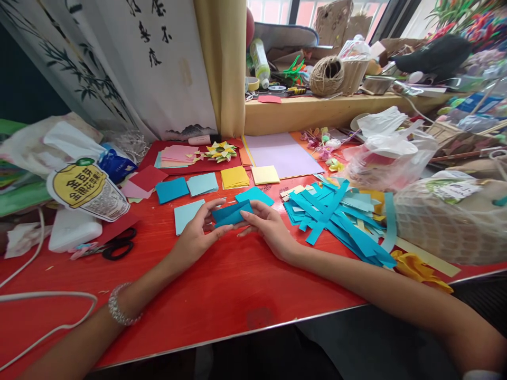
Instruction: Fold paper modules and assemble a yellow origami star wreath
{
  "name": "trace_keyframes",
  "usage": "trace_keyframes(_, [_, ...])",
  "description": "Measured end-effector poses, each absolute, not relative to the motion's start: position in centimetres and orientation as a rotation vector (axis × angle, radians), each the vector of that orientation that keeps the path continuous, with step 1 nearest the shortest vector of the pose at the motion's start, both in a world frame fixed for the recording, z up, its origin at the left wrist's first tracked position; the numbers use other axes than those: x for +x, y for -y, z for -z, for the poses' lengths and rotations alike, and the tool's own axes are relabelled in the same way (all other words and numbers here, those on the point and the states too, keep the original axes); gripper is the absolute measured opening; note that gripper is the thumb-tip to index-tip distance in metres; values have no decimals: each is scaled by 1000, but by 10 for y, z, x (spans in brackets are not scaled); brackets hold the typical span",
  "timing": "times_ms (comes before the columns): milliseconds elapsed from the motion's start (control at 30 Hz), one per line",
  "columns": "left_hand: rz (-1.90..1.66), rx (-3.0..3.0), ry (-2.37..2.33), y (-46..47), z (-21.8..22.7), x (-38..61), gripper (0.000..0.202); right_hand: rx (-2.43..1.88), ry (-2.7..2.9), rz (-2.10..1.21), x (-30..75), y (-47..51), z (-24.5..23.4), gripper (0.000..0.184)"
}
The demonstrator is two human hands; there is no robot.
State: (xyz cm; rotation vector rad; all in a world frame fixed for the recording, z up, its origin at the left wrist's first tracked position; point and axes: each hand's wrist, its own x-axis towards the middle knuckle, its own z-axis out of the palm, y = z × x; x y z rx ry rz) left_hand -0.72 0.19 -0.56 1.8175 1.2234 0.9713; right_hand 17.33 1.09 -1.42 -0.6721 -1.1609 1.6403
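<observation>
Both hands meet over the red table (222,295) and hold a folded blue paper (231,213) between them. My left hand (197,232) pinches its left end with thumb and fingers. My right hand (269,224) grips its right end, fingers curled over the fold. A light blue square (187,215) lies just left of my left hand, and a teal square (254,196) lies just behind the folded piece. A beaded bracelet (119,309) sits on my left wrist.
A heap of blue paper strips (336,216) lies right of the hands. Stacks of coloured squares (234,177) and a lilac sheet (282,154) lie behind. Black scissors (118,247) and a white cable (47,301) are at left, plastic bags (390,153) at right.
</observation>
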Motion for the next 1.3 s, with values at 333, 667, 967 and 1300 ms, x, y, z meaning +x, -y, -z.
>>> trace_keyframes(333, [-1090, 1603, -1201, 1, -4, -5, 31, -717, 1275, -1611, 174, -8, 10, 17])
trace_keyframes(667, [-1193, 1516, -1211, 4, -8, 0, 26, -741, 1265, -1579, 175, -7, 7, 17])
trace_keyframes(967, [-1200, 1513, -1234, 5, -7, 0, 24, -753, 1277, -1567, 175, -7, 8, 20])
trace_keyframes(1300, [-1193, 1481, -1229, 4, -6, 0, 22, -762, 1304, -1566, 172, -2, 6, 16])
